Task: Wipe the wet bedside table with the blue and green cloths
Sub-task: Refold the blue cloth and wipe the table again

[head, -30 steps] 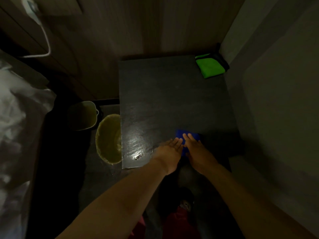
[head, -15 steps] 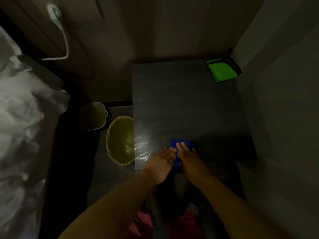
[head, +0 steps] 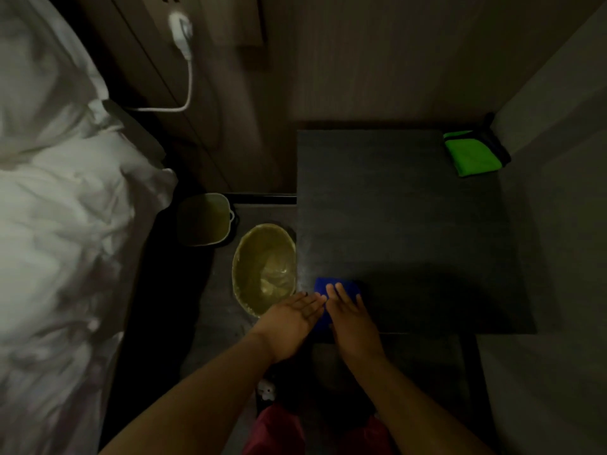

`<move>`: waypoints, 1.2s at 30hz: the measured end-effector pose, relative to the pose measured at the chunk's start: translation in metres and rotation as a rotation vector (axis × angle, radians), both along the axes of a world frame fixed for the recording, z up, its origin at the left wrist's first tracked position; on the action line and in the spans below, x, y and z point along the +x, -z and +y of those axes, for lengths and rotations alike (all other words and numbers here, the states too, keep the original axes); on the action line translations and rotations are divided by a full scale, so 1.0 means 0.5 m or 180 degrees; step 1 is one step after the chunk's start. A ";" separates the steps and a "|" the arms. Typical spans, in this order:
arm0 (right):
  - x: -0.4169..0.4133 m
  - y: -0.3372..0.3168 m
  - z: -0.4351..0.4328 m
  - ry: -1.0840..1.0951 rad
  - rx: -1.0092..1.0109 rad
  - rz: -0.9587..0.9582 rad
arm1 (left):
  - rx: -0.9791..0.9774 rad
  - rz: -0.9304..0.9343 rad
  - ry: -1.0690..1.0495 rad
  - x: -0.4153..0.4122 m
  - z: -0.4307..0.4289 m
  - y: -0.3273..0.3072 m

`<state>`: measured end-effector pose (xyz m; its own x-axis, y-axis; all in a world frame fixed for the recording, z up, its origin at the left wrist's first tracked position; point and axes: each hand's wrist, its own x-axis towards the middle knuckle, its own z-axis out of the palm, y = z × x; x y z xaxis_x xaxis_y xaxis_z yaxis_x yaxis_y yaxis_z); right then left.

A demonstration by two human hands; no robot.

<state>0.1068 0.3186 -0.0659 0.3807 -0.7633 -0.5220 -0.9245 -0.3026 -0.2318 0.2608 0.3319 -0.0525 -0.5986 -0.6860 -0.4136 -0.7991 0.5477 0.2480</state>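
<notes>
The dark bedside table [head: 404,224] fills the middle right of the head view. A folded blue cloth [head: 341,285] lies at its front left corner. My right hand [head: 349,318] presses flat on the blue cloth with straight fingers. My left hand [head: 292,318] lies flat beside it, fingertips touching the cloth's left edge, with the palm over the table's corner. A folded green cloth [head: 471,156] rests on a dark cloth at the back right corner, far from both hands.
A lined waste bin [head: 264,269] and a small square bucket [head: 203,220] stand on the floor left of the table. A white bed [head: 59,224] fills the left side. A charger and cable [head: 182,31] hang on the back wall. A wall [head: 558,257] closes the right.
Both hands have slid the blue cloth leftward along the table's front edge to its front left corner. The view has shifted so the table appears further right.
</notes>
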 end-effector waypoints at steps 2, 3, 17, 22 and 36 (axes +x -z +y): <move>0.007 0.005 0.005 -0.0104 -0.0058 0.0001 | 0.0134 0.0275 -0.0128 0.010 -0.005 0.006; 0.007 0.006 0.008 -0.0056 -0.0251 -0.0041 | 0.0065 0.0356 -0.0136 0.013 -0.006 0.006; 0.086 0.017 -0.065 0.0109 -0.0205 -0.0085 | -0.0063 0.1011 -0.2310 0.028 -0.114 0.015; 0.105 0.012 -0.092 0.0107 -0.0238 -0.0179 | 0.1009 0.1602 -0.4248 0.034 -0.168 0.026; 0.263 -0.002 -0.198 0.0051 -0.1070 -0.0811 | -0.0072 0.2068 -0.5385 0.207 -0.213 0.015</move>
